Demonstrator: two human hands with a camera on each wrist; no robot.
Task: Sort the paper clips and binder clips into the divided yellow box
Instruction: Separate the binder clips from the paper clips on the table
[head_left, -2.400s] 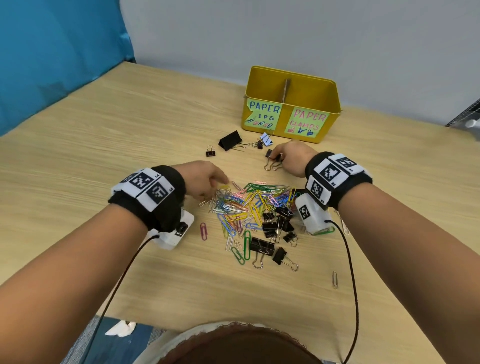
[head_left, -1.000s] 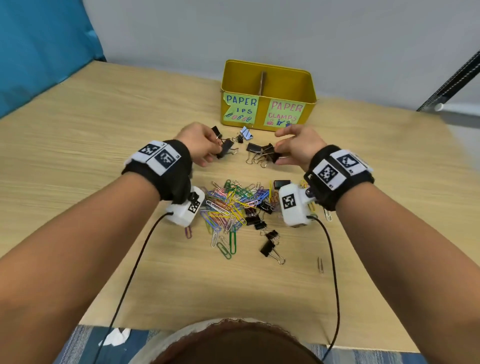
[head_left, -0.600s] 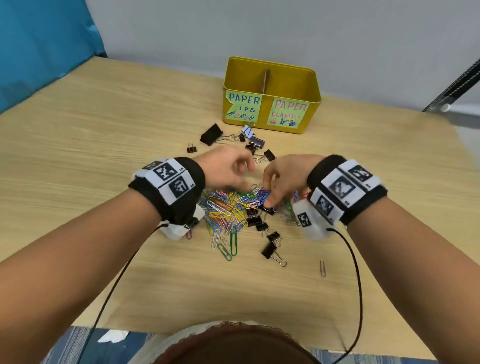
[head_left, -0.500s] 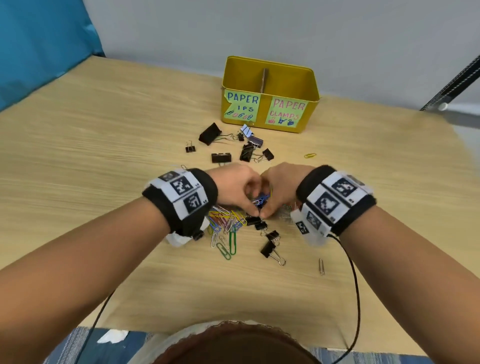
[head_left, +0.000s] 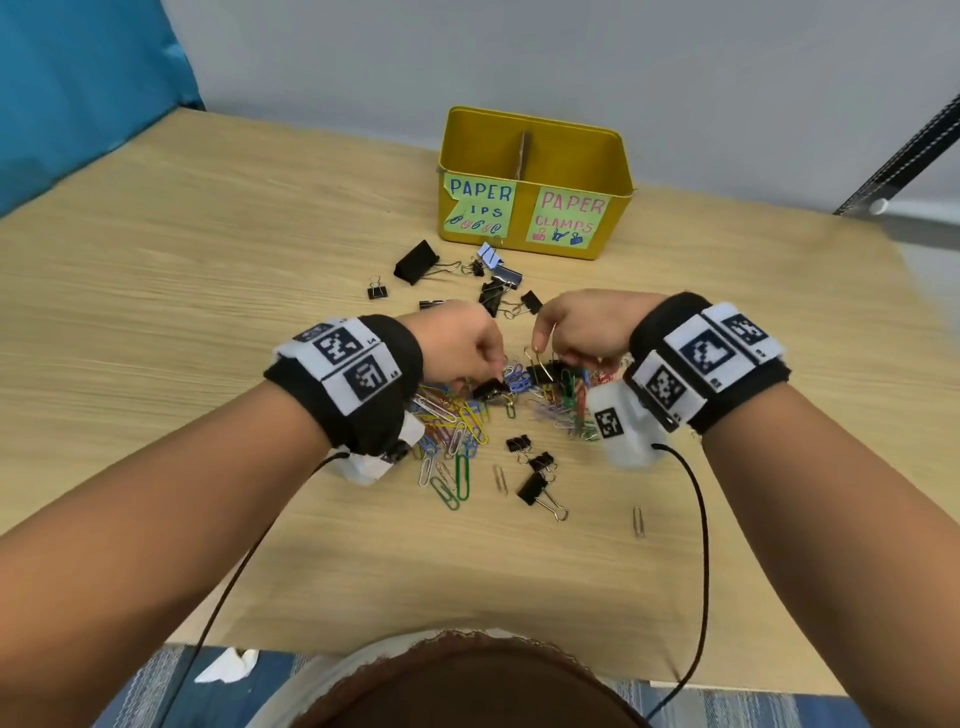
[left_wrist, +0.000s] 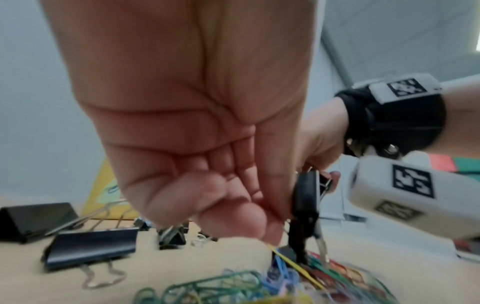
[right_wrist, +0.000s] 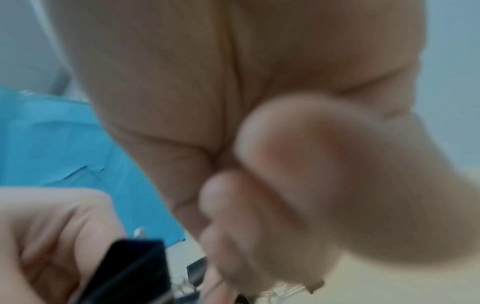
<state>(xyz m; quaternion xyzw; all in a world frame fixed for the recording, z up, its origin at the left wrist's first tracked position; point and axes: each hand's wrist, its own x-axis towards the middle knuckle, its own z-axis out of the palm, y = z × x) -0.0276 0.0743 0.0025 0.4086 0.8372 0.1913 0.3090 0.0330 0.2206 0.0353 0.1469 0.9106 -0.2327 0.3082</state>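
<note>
Both hands are parked low over the pile of coloured paper clips (head_left: 457, 421) in the middle of the desk (head_left: 156, 270). A black binder clip (head_left: 545, 371) is being pinched by the right hand (head_left: 587, 325), fingers curled around its wire handle, so it hangs just above the pile; the same clip shows in the left wrist view as a dark body with a silver arm (left_wrist: 307, 197). The left hand (head_left: 462, 340) is curled down too, fingertips pressed onto another small black clip (head_left: 488, 388) at the pile's edge, though from the blurry wrist view it can't really be told how firmly that one is held.

A few more small black binder clips (head_left: 532, 467) are scattered just below the pile, and one lone silver paper clip (head_left: 638, 522) is lying off to the right. Further back, a loose group of binder clips, including a big black one (head_left: 415, 260), is spread between the hands and the yellow box (head_left: 535, 156). The box is standing at the far edge of the desk, split by a divider, with a green "PAPER ..IPS" label (head_left: 480, 205) on its left half and a "PAPER CLAMPS" label (head_left: 569, 215) on its right. What's inside can't be made out.
</note>
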